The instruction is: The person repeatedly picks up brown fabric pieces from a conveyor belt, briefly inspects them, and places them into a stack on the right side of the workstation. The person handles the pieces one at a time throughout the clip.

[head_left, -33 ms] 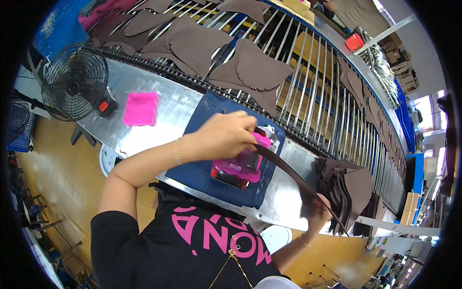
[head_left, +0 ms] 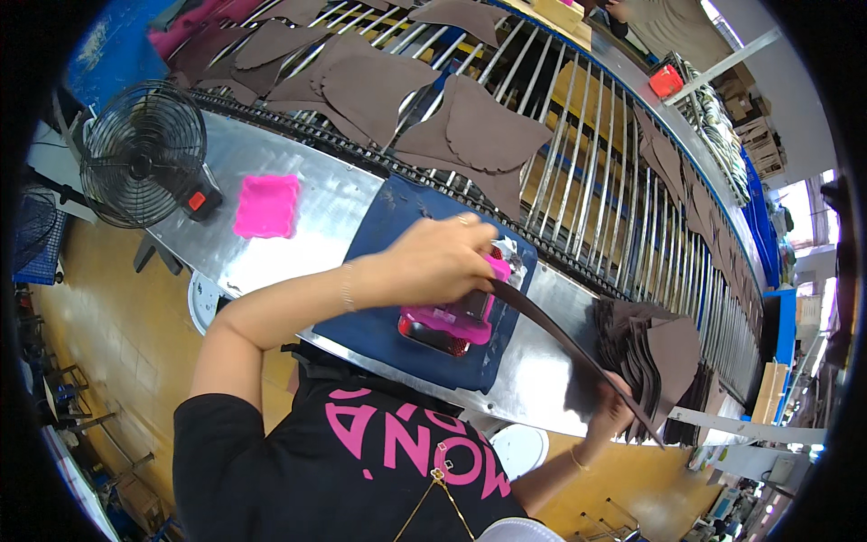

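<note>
The left hand (head_left: 438, 262) lies curled over the top of a pink tool (head_left: 452, 318), its grip pressed down and wrapped around the upper end so that the fingers hide that part. The tool is a magenta block with a darker, reddish underside showing at its near edge, and it rests on a dark blue mat (head_left: 379, 316) directly beneath the hand. From under the grip a long dark brown strip (head_left: 569, 348) runs out to the right and toward the person, one end caught between the tool and the mat.

The right hand (head_left: 614, 411) is well to the right of the tool, near the front edge of the bench (head_left: 533, 379). Its grip is closed on the far part of the brown strip, though the fingers are partly hidden behind it. Just beyond that hand stands a stack of brown cut pieces (head_left: 655, 348) on the shiny metal surface.

To the left of the left hand, well apart from it, a pink tray (head_left: 266, 206) lies flat on the metal. Further left a black fan (head_left: 144, 154) stands at the end of the bench. Beyond the mat runs a roller conveyor (head_left: 578, 154) carrying large brown leather pieces (head_left: 488, 131).
</note>
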Available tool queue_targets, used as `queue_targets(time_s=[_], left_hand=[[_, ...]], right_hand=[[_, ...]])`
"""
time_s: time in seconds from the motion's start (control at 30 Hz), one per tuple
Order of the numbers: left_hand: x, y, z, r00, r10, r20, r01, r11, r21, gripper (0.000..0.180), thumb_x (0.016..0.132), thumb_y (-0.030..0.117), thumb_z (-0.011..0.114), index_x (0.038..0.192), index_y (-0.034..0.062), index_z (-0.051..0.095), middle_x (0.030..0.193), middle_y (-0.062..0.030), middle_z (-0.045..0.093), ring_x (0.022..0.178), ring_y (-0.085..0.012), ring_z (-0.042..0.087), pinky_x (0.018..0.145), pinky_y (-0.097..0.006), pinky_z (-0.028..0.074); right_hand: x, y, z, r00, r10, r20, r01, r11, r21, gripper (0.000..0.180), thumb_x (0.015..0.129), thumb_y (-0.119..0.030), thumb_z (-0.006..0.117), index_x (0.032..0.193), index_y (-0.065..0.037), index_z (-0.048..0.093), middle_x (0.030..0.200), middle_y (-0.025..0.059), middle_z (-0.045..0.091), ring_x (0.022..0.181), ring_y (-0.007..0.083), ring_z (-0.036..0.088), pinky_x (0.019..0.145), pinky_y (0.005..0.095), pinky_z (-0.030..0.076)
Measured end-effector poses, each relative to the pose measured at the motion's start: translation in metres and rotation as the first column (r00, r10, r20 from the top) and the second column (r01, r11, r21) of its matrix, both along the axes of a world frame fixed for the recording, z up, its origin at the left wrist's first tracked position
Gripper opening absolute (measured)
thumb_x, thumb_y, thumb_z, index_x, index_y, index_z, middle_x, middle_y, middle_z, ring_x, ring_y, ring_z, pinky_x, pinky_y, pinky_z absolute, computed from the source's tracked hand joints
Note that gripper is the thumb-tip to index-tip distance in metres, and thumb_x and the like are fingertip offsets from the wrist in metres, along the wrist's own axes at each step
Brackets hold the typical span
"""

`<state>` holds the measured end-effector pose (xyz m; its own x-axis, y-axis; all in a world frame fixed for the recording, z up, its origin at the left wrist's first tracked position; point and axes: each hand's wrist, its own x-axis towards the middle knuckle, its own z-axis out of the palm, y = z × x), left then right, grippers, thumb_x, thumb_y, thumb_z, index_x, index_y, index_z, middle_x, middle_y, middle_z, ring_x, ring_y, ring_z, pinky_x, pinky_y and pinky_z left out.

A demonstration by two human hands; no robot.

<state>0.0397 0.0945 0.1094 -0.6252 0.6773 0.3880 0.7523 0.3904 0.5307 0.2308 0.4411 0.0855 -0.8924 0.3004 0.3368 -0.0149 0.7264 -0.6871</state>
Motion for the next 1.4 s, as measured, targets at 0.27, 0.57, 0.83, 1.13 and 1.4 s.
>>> queue_targets(time_s=[0.27, 0.57, 0.83, 1.13, 1.4], left_hand=[[-0.019, 0.022, 0.015, 0.994, 0.048, -0.094, -0.015, 0.947, 0.321, 0.027, 0.074, 0.024, 0.073, 0.097, 0.0105, 0.066, 0.102, -0.01, 0.048, 0.094, -0.0288, 0.046, 0.083, -0.036, 0.041], [-0.038, -0.111, -0.046, 0.838, 0.43, 0.337, -0.546, 0.666, 0.508, 0.043, 0.088, 0.024, 0.063, 0.124, 0.0048, 0.051, 0.109, -0.0143, 0.047, 0.104, -0.0294, 0.046, 0.093, -0.036, 0.037], [-0.052, -0.148, -0.097, 0.806, 0.468, 0.363, -0.592, 0.626, 0.508, 0.043, 0.088, 0.02, 0.063, 0.126, 0.0059, 0.05, 0.111, -0.0131, 0.048, 0.095, -0.0253, 0.049, 0.083, -0.033, 0.042], [-0.052, -0.154, -0.089, 0.776, 0.368, 0.512, -0.61, 0.645, 0.46, 0.039, 0.088, 0.019, 0.063, 0.124, 0.0072, 0.052, 0.108, -0.0149, 0.05, 0.098, -0.0318, 0.052, 0.087, -0.039, 0.043], [-0.051, -0.135, -0.11, 0.759, 0.294, 0.581, -0.607, 0.641, 0.469, 0.04, 0.086, 0.019, 0.065, 0.122, 0.0066, 0.053, 0.111, -0.0151, 0.055, 0.101, -0.0341, 0.056, 0.085, -0.04, 0.047]], right_hand=[[0.003, 0.024, 0.108, 0.987, -0.153, -0.04, 0.143, 0.972, -0.184, 0.025, 0.091, -0.015, 0.06, 0.105, 0.006, 0.06, 0.093, 0.0062, 0.062, 0.083, 0.011, 0.054, 0.075, 0.0236, 0.044], [-0.29, -0.082, 0.088, 0.962, 0.264, 0.073, -0.215, 0.892, -0.398, 0.033, 0.089, -0.011, 0.06, 0.117, 0.008, 0.056, 0.105, 0.0084, 0.063, 0.093, 0.0123, 0.057, 0.084, 0.0259, 0.045], [-0.575, -0.283, -0.004, 0.913, 0.393, 0.105, -0.275, 0.785, -0.555, 0.03, 0.092, -0.009, 0.053, 0.122, -0.006, 0.055, 0.1, 0.0024, 0.063, 0.076, 0.0092, 0.062, 0.062, 0.023, 0.049], [-0.733, -0.408, -0.116, 0.966, 0.258, 0.031, -0.179, 0.748, -0.639, 0.031, 0.084, 0.002, 0.046, 0.111, -0.001, 0.061, 0.092, 0.0104, 0.066, 0.063, 0.0196, 0.068, 0.044, 0.0275, 0.047], [-0.775, -0.41, -0.165, 0.994, 0.074, 0.085, -0.05, 0.967, -0.248, 0.03, 0.082, -0.003, 0.051, 0.109, -0.004, 0.064, 0.099, 0.0166, 0.068, 0.084, 0.0277, 0.068, 0.071, 0.0344, 0.052]])
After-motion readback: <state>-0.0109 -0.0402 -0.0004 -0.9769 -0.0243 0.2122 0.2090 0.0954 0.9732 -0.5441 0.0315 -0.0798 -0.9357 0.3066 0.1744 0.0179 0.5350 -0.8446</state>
